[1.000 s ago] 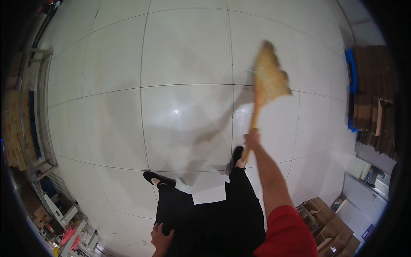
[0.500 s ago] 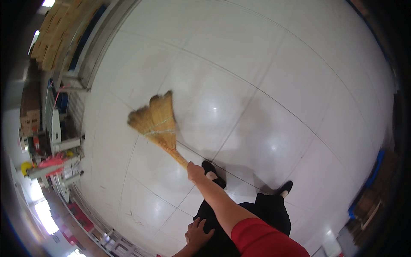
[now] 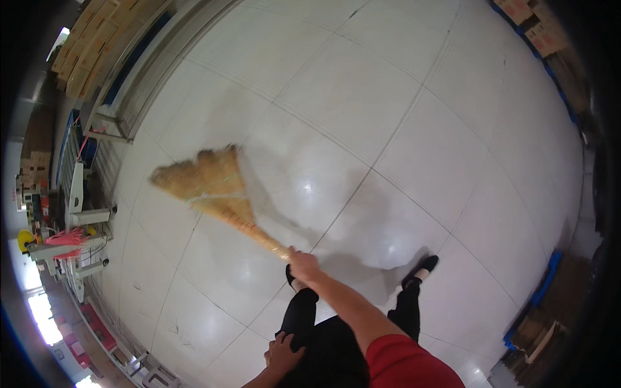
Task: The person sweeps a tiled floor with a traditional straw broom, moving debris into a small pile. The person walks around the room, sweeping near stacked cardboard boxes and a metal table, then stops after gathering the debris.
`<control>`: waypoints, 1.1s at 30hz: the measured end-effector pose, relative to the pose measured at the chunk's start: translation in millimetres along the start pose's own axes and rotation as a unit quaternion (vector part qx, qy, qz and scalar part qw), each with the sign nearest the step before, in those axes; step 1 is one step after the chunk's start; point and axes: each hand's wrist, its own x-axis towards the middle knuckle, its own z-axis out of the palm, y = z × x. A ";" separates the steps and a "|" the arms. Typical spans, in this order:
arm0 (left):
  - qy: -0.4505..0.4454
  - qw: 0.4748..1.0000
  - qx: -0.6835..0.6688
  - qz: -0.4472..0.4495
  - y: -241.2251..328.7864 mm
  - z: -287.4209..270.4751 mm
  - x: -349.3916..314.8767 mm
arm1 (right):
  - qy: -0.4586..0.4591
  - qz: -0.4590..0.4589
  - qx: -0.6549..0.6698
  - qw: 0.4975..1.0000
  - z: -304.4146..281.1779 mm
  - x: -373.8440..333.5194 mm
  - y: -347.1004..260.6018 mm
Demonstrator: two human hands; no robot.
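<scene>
A straw broom (image 3: 223, 197) with a flared yellow-brown head stretches out ahead and to the left over the pale tiled floor. My right hand (image 3: 303, 264) is closed around its handle, at the end nearest me. The bristles look blurred, and I cannot tell whether they touch the tiles. Low in the view, my left hand (image 3: 283, 353) rests against my dark-clothed left leg, fingers spread, holding nothing. Both my feet, in black shoes (image 3: 424, 266), stand apart on the floor.
Along the left stand a wheeled white-legged machine frame (image 3: 84, 220) with pink strands (image 3: 68, 238) and stacked cardboard boxes (image 3: 90, 48). More cartons (image 3: 543, 35) edge the far right. A blue-edged pallet (image 3: 540, 294) with brown cardboard lies at the near right.
The broom head has swung left in the view and its handle lies flatter. My feet have shifted, and the surroundings have slid as my view moved. My left hand stays on the leg.
</scene>
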 end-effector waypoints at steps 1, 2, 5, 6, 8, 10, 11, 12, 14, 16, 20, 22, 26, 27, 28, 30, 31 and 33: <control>0.003 1.000 0.012 -0.001 9.7 6.9 -2.0 | 0.027 0.032 0.002 0.999 -22.4 -17.5 39.3; 0.017 1.000 0.020 -0.002 20.4 14.9 -6.3 | 0.075 0.070 0.009 0.995 -41.9 -39.1 82.9; 0.035 0.999 0.008 -0.013 63.1 17.9 -27.6 | 0.227 0.147 0.023 0.962 -94.8 -127.7 205.6; 0.038 0.999 0.003 -0.018 77.3 24.9 -29.2 | 0.243 0.187 0.068 0.949 -114.4 -158.0 248.5; 0.048 0.999 -0.001 -0.025 105.7 41.1 -32.5 | 0.201 0.369 0.102 0.902 -166.6 -221.5 322.7; 0.048 0.999 0.017 -0.019 139.4 50.8 -32.3 | 0.282 0.460 0.110 0.835 -174.4 -301.1 422.3; 0.051 0.998 0.025 -0.024 149.9 54.9 -32.6 | 0.300 0.506 0.124 0.799 -179.1 -334.4 460.2; 0.053 0.997 0.044 -0.032 159.9 62.7 -32.9 | 0.330 0.534 0.208 0.750 -186.8 -368.0 493.9; 0.035 0.997 0.054 -0.038 170.3 79.1 -25.8 | 0.386 0.575 0.326 0.644 -195.4 -436.6 558.1; 0.008 0.997 0.068 -0.036 195.9 88.1 -23.5 | 0.417 0.590 0.398 0.566 -193.0 -492.7 614.1; -0.002 0.990 0.135 -0.036 228.8 100.5 -20.2 | 0.417 0.602 0.537 0.419 -170.6 -572.1 718.9; 0.037 0.990 0.116 -0.071 231.4 99.4 -11.3 | 0.414 0.589 0.584 0.374 -164.6 -585.7 753.7; -0.041 0.987 -0.085 -0.127 271.9 43.0 -18.0 | 0.396 0.591 0.592 0.379 -161.9 -526.2 778.5; -0.140 0.978 -0.107 -0.109 299.2 20.9 -12.8 | 0.339 0.533 0.460 0.624 -150.8 -540.2 799.1; -0.067 0.995 -0.064 -0.030 255.9 44.2 -7.0 | 0.335 0.531 0.444 0.640 -151.1 -511.5 789.8; 0.080 0.989 0.097 0.073 214.9 78.5 5.4 | 0.342 0.532 0.405 0.660 -177.5 -410.3 754.1; 0.084 0.989 0.117 0.017 222.9 81.4 -6.1 | 0.340 0.529 0.463 0.625 -210.0 -340.3 702.4; 0.046 0.985 0.163 -0.041 272.4 51.7 -7.4 | 0.326 0.510 0.376 0.702 -218.2 -277.6 639.3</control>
